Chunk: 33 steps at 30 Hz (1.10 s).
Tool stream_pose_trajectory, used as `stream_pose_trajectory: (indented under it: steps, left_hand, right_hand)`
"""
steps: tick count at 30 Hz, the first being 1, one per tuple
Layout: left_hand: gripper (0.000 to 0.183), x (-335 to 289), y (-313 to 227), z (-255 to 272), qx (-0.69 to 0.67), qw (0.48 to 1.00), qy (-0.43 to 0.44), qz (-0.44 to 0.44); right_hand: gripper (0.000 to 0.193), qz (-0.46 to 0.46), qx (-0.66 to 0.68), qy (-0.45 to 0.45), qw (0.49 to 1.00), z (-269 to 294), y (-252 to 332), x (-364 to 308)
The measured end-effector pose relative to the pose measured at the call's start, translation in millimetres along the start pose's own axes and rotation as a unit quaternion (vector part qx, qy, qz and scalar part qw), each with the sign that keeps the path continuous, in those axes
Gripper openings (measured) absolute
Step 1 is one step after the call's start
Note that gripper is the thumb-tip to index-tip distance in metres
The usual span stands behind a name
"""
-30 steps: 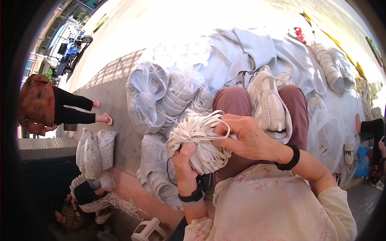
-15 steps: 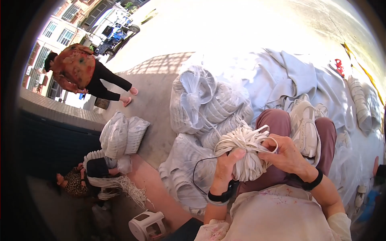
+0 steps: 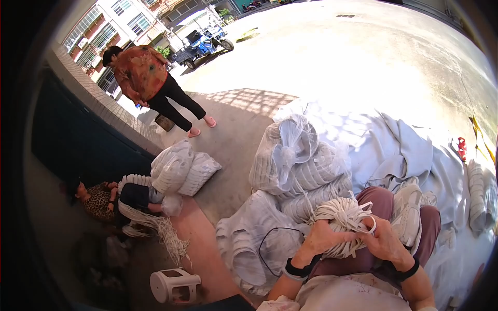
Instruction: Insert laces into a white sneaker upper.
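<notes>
A thick bundle of off-white flat laces [image 3: 340, 210] rests above my lap, between my two hands. My left hand [image 3: 328, 237] grips the bundle from its left side, thumb pointing across the front. On the right, my right hand [image 3: 385, 238] pinches a lace, and a loop of it stands up by the fingers. The fingertips of both hands come close together at the front of the bundle. A pale sneaker [image 3: 407, 217] lies across my knees just beyond my right hand, with part of another one showing behind it.
Clear plastic bags of white shoe parts [image 3: 295, 155] are heaped ahead and left. A pale sheet [image 3: 394, 150] spreads to the right. Left stand a white plastic stool [image 3: 174, 286], a seated person [image 3: 98, 202] with laces, and a standing person [image 3: 142, 72] in a patterned top.
My view has swung, so the whole scene sits lower and further right. My left thumb has come across the bundle, toward my right hand. The laces stay in my hands.
</notes>
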<state>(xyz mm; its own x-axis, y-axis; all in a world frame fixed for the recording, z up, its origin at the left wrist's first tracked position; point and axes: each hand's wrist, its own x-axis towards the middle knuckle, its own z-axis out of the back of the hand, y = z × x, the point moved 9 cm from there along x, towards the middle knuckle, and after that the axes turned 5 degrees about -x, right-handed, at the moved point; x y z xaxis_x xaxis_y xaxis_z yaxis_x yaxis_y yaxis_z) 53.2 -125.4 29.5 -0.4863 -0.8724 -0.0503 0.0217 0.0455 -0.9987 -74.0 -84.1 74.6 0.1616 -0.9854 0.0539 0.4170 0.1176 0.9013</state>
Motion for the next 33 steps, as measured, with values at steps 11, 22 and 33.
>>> stream_pose_trajectory:
  steps: [11,22,33]
  left_hand:
    - [0.047,0.0,-23.7,2.9,0.148,0.986,-0.082,-0.003]
    - [0.052,-5.6,-20.9,43.2,-0.047,0.994,-0.074,0.072]
    - [0.066,-33.2,15.1,167.9,-0.054,0.967,-0.240,0.060]
  right_hand:
    - [0.024,-0.034,0.194,0.072,0.978,-15.9,2.1,-14.8]
    - [0.017,-0.175,0.487,0.143,0.844,27.0,33.7,-40.6]
    - [0.030,0.155,0.632,0.000,0.759,196.4,76.4,-153.4]
